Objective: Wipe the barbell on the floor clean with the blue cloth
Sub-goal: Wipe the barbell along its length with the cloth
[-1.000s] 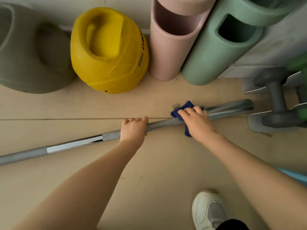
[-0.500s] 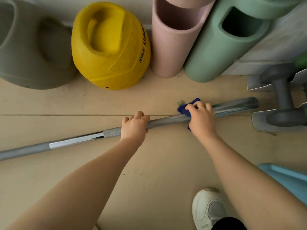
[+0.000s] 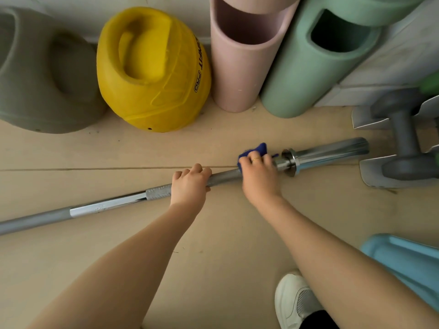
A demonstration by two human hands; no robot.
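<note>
The barbell [image 3: 107, 205] lies on the floor; the left hand [image 3: 190, 184] clenches its shaft. The right hand [image 3: 259, 172], grasping the blue cloth [image 3: 255, 150], has slid rightward to the collar; the sleeve end is likely next.

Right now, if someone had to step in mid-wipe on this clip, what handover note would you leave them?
Left hand: closed over the knurled grey middle of the long steel barbell, steadying it on the floor.
Right hand: pressing the small dark blue cloth around the shaft, just short of the chrome collar.
Done: cannot be judged from shine alone; the cloth sits at the right end of the shaft.
Left: the chrome sleeve beyond the collar, and the whole stretch left of the left hand, look untouched. The grey dumbbell lies close to the sleeve tip.
</note>
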